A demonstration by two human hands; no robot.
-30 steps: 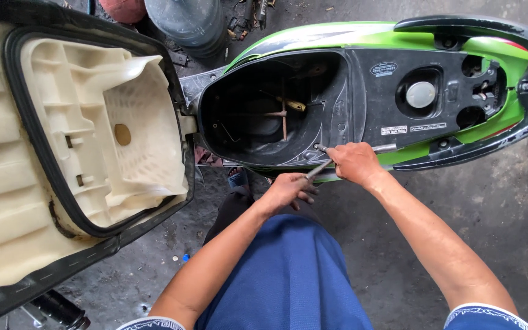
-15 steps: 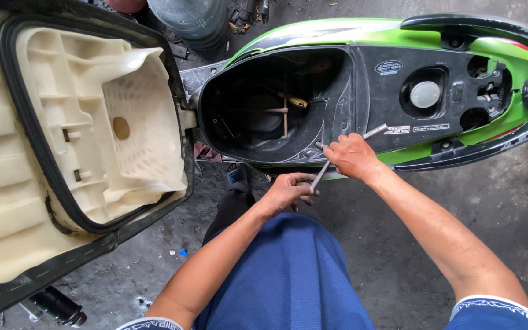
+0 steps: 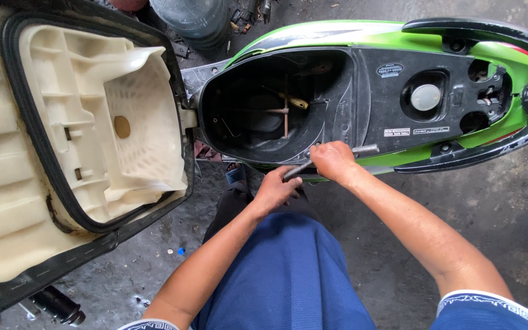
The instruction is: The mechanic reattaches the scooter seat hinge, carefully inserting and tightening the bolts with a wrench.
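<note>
A green and black scooter stands in front of me with its seat tipped up to the left, showing the cream underside. The open storage bucket holds a cross-shaped wrench and a yellow-handled tool. My right hand grips the middle of a metal T-handle wrench at the bucket's near rim. My left hand closes around the wrench's lower end, just below the rim.
A round fuel cap sits in the black panel to the right of the bucket. A large clear water jug stands behind the scooter. My blue shorts fill the lower middle. Small bits lie on the concrete floor.
My right hand has turned the wrench, so its bar swung from pointing down-left to lying nearly level to the right. My left hand has stayed on the lower end.
</note>
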